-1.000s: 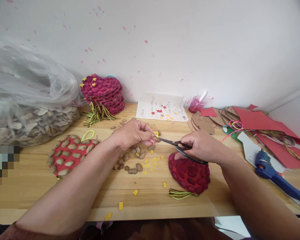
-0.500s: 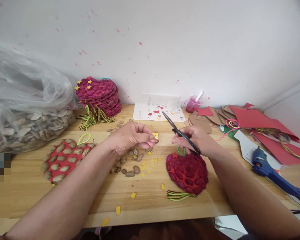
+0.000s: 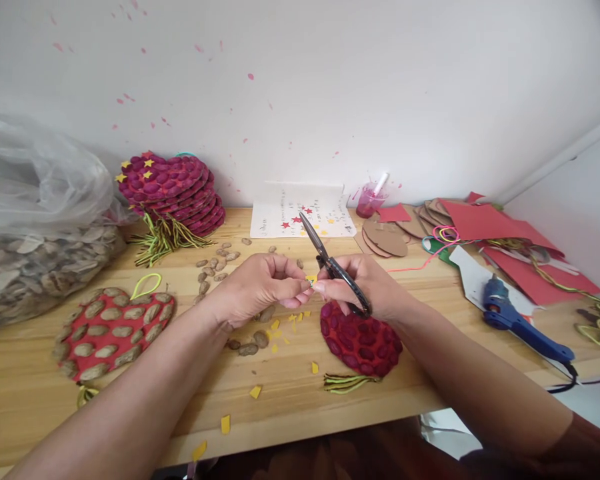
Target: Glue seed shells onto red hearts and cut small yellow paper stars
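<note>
My left hand (image 3: 263,287) pinches a small piece of yellow paper (image 3: 311,279) between thumb and fingertips. Close beside it, my right hand (image 3: 373,283) is closed around black-handled scissors (image 3: 316,239), blades pointing up and away from me. The right thumb and fingertips meet the yellow piece as well; most of it is covered by fingers. Beneath the right hand lies a heart covered in purple-painted peanut shells (image 3: 363,343), with a green tassel. Yellow scraps (image 3: 255,392) and loose peanut shells (image 3: 249,349) are scattered below and around the left hand.
An unpainted peanut-shell heart (image 3: 123,331) lies at left, before a clear bag of shells (image 3: 35,267). Behind stand stacked purple hearts (image 3: 170,180) and a sheet with paper stars (image 3: 273,213). At right are a blue glue gun (image 3: 525,337), red paper (image 3: 500,223) and cardboard pieces (image 3: 387,240).
My right hand has moved left with the scissors, and its fingertips now touch the yellow piece in my left hand. The view has turned slightly to the right.
</note>
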Motion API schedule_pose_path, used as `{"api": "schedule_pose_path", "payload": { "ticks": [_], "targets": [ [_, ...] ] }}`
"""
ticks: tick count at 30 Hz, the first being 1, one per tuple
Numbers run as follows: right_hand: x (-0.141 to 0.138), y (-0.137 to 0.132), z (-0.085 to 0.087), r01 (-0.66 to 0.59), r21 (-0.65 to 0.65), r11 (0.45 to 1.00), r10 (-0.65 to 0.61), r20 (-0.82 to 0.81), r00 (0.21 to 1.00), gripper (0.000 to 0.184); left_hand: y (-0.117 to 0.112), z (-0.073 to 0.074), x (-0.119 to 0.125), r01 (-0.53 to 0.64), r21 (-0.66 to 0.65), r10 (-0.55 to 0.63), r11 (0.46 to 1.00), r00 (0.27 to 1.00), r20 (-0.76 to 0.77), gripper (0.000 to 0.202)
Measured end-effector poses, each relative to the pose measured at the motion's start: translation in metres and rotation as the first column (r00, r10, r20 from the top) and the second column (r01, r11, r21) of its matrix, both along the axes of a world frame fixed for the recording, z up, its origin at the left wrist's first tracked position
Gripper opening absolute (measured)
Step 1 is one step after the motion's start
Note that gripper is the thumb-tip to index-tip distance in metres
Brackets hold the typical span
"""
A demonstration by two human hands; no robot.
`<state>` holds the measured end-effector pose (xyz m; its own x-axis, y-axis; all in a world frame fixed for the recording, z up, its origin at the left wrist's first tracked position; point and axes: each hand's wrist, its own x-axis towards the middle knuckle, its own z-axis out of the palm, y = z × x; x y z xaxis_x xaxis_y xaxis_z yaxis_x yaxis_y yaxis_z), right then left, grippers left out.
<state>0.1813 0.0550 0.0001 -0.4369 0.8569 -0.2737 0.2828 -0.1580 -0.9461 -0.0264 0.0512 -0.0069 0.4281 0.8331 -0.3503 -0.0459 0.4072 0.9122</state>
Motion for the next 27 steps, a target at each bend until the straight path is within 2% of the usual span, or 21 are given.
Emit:
{"api": "schedule_pose_path", "payload": {
  "ticks": [7, 12, 15, 21, 27],
  "targets": [
    [0.003, 0.003, 0.003, 0.001, 0.036, 0.999, -0.003, 0.068, 0.998, 0.028, 0.003, 0.004, -0.004, -0.200, 0.000, 0.200, 0.980, 0.979, 0.026, 0.022],
    [0.010, 0.005, 0.003, -0.046, 0.069, 0.997, 0.034, 0.163, 0.986, 0.040, 0.008, 0.010, -0.012, -0.383, 0.006, 0.378, 0.924, 0.914, 0.145, 0.025],
    [0.012, 0.006, 0.001, -0.118, 0.112, 0.987, 0.092, 0.214, 0.972, 0.043, 0.011, 0.011, -0.015, -0.451, 0.010, 0.439, 0.892, 0.873, 0.215, 0.023],
    [0.012, 0.005, 0.000, -0.188, 0.159, 0.969, 0.128, 0.330, 0.935, 0.047, 0.012, 0.009, -0.016, -0.466, 0.003, 0.451, 0.885, 0.857, 0.251, 0.019],
    [0.013, 0.005, 0.001, -0.191, 0.146, 0.971, 0.134, 0.334, 0.933, 0.045, 0.012, 0.009, -0.016, -0.432, -0.048, 0.431, 0.901, 0.876, 0.215, 0.019]
  ]
}}
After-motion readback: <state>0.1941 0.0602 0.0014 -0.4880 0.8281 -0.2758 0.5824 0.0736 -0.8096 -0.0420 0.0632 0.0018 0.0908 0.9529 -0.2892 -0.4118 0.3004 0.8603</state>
